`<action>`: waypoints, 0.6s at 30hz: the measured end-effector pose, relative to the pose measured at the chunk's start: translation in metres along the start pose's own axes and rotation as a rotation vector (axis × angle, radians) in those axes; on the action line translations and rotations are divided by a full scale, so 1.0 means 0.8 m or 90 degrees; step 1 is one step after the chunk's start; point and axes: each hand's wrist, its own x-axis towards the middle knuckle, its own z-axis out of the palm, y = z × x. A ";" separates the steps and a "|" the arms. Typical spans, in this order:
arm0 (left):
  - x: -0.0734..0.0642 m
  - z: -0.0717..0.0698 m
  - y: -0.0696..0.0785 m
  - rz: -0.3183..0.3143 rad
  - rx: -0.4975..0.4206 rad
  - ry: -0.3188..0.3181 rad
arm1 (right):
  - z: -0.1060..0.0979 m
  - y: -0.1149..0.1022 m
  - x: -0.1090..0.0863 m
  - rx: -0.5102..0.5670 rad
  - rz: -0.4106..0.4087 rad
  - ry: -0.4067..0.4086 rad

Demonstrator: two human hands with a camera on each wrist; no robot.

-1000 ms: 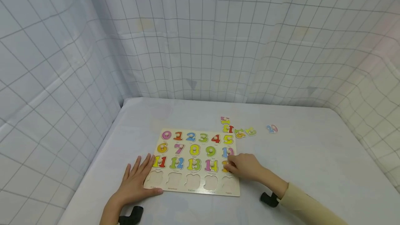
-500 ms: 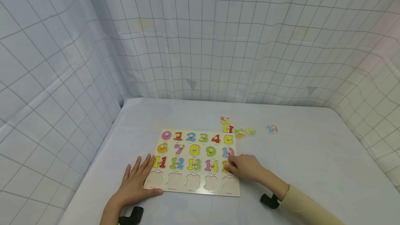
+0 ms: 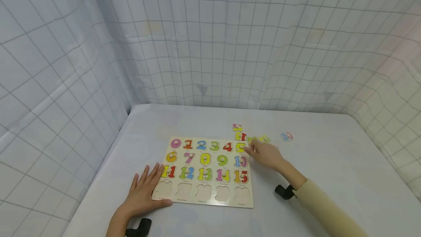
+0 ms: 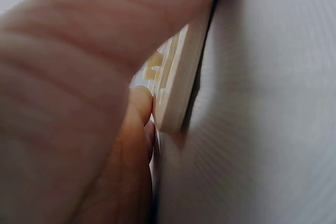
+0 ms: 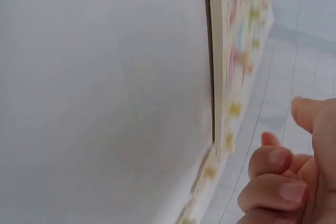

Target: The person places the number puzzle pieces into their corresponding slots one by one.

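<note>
A wooden number puzzle board [image 3: 212, 193] lies flat, its upper rows filled with knobbed number pieces and its front row of recesses bare. My left hand [image 3: 143, 193] rests at the board's front left corner, fingers spread and thumb along the front edge. In the left wrist view the thumb lies close to the board's edge [image 4: 181, 87]. Above the board's back right side is my right hand [image 3: 267, 156], near the yellow 5 [image 3: 240, 147]. The right wrist view shows its fingers [image 5: 268, 190] loosely curled, holding nothing. The 15 piece [image 3: 241, 176] sits in its recess.
Behind the board's right corner lie a pink-and-yellow piece [image 3: 237, 127] and a yellow-and-red 18 [image 3: 240, 136]. Two green-toned pieces [image 3: 265, 139] are partly covered by my right hand. A blue-and-pink 20 [image 3: 287, 136] lies farther right. Gridded white cloth [image 3: 210, 46] surrounds the table.
My right hand has let go of the 15 piece and moved away toward the back, uncovering the 15 and 10. My left hand stays at the board's corner.
</note>
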 end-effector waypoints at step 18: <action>0.000 0.000 -0.001 -0.005 0.003 -0.002 | -0.007 0.028 0.063 -0.092 0.136 -0.045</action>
